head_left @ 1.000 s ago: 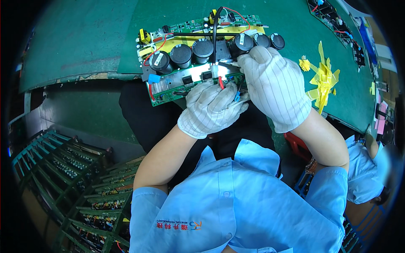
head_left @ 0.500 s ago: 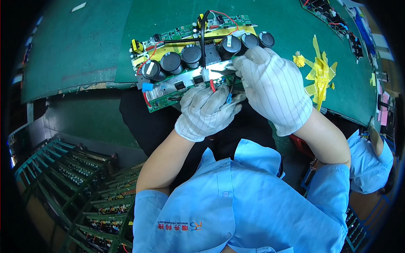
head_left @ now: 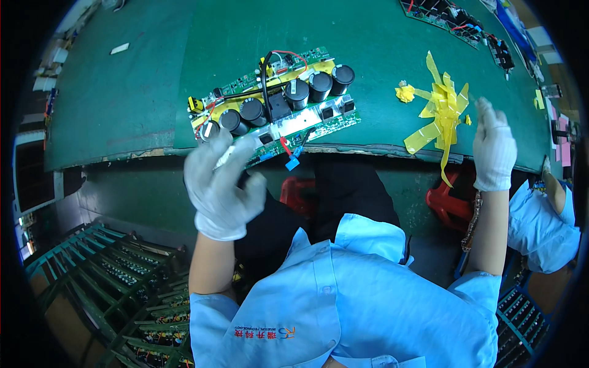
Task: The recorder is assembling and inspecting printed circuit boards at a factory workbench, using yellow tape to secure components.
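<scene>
Blue shirt [head_left: 288, 282] nearest. Left hand [head_left: 222, 187], white-gloved: fingers spread and slightly curled, over near-left end of the board [head_left: 285, 124]; contact with it, cannot tell. Right hand [head_left: 494, 150], gloved too: fingers extended, close together, open, just right of the yellow tape [head_left: 443, 110]. Board lies aslant at the front edge of the green table [head_left: 245, 37], left of the tape. Six black capacitors [head_left: 297, 94] along it; blue connector [head_left: 292, 162] on short leads, reaching past table edge. More boards [head_left: 451, 24] at far right.
</scene>
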